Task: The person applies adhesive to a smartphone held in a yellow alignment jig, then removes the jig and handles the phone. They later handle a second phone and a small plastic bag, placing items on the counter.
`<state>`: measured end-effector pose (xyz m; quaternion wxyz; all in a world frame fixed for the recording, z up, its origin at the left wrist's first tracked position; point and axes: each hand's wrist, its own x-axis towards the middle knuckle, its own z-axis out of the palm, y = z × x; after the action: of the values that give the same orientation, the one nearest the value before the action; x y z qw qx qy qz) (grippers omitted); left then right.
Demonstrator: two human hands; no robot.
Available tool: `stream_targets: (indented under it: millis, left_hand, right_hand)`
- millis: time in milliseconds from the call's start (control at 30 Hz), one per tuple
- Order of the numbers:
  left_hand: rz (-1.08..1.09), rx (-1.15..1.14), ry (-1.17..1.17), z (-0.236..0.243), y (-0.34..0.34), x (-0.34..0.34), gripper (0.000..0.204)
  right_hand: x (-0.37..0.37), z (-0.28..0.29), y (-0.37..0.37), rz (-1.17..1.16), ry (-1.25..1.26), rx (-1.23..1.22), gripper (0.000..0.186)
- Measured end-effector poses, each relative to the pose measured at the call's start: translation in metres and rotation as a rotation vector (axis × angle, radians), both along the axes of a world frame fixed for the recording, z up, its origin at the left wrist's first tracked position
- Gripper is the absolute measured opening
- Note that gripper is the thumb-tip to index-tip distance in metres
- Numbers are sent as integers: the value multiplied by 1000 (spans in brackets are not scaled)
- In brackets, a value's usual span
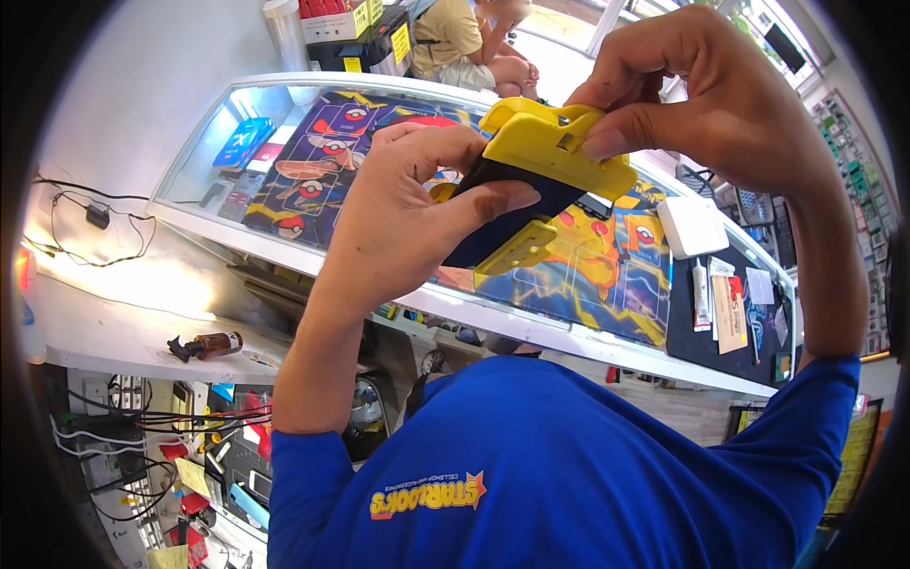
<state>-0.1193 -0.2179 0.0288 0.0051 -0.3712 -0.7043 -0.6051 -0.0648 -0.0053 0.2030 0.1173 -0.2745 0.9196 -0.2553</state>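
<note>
A dark, flat, phone-shaped slab [488, 226] is raised above the counter, tilted. My left hand [403, 213] grips it along one side, its thumb lying across the dark face. A broad yellow plastic clamp [540, 147] sits over the slab's upper end. My right hand [706, 109] pinches this clamp between thumb and fingers. Another yellow clamp [517, 251] is at the slab's lower edge, with small holes along it. The fingers of my left hand behind the slab are mostly hidden.
Below lies a glass-topped counter [237, 90] with a colourful cartoon mat [294, 180]. A white box [690, 226], a tube [701, 294] and paper packets [730, 313] lie at its right. A brown spray bottle [218, 344] rests on the left shelf. Beyond, a person [455, 43] sits.
</note>
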Motion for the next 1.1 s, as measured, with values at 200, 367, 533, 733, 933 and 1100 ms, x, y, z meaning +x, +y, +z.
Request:
stream_targets:
  millis: [200,367,533,733,933,1100]
  left_hand:
    - [-207,156,-192,12,3,2,21]
    - [-219,159,-183,15,3,2,22]
    - [-233,163,-237,16,2,3,23]
    - [-205,113,-196,23,2,8,23]
    - [-215,92,-226,23,3,8,23]
    - [-219,121,-332,22,3,5,24]
  right_hand:
    - [-13,0,12,62,-93,-77,20]
    - [-2,15,-7,-45,-69,9,22]
    - [7,18,-23,-124,-35,149,26]
    - [1,-7,-1,-134,103,33,27]
    - [-2,-9,4,-127,61,68,39]
    - [-4,-13,9,-177,-15,-19,45]
